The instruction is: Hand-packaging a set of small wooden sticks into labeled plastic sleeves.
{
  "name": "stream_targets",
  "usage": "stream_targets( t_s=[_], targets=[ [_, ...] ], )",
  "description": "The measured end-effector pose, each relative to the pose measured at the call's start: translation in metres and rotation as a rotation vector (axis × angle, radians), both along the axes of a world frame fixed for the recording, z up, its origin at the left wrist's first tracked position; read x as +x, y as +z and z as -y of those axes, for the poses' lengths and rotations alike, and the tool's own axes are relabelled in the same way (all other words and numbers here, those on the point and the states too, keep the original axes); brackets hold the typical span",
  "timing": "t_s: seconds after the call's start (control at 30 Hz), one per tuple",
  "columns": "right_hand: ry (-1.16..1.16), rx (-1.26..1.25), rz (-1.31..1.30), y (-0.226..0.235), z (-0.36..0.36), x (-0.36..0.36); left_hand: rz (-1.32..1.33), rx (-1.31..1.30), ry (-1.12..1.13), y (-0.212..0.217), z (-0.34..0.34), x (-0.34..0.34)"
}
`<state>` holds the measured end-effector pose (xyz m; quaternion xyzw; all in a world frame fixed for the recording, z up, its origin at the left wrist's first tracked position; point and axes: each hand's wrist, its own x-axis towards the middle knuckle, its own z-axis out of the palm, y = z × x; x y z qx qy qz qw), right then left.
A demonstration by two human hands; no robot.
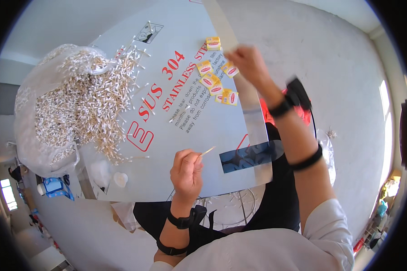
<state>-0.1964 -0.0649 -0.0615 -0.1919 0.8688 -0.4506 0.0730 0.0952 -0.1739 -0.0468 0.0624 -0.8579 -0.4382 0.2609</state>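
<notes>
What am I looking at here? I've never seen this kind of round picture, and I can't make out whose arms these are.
It is one wide-angle camera worn on a person's head, looking down, so edges curve. The two arms are that person's own. The left hand pinches a few cotton swabs. The right hand reaches out over small yellow packets. Both work over a grey metal sheet with red lettering. At the left lies a large pile of swabs, spilling from a clear bag.

My left hand (186, 169) sits low, fingers pinched shut; my right hand (247, 63) stretches far forward, fingers curled, blurred.
</notes>
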Motion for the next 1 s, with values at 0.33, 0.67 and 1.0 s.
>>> stream_targets(
  t_s=[0.33, 0.67, 1.0],
  targets=[
    [0.052, -0.87, 1.396, 0.014, -0.069, 0.232, -0.06, -0.554, -0.286, 0.03, -0.053, 0.03],
    [0.154, -0.752, 0.925, 0.012, -0.061, 0.199, 0.09, 0.165, 0.588, 0.015, 0.071, 0.094],
    [-0.009, -1.064, 0.784, -0.017, -0.096, 0.104, 0.557, -0.561, 0.641, -0.038, 0.2, 0.145]
  ],
)
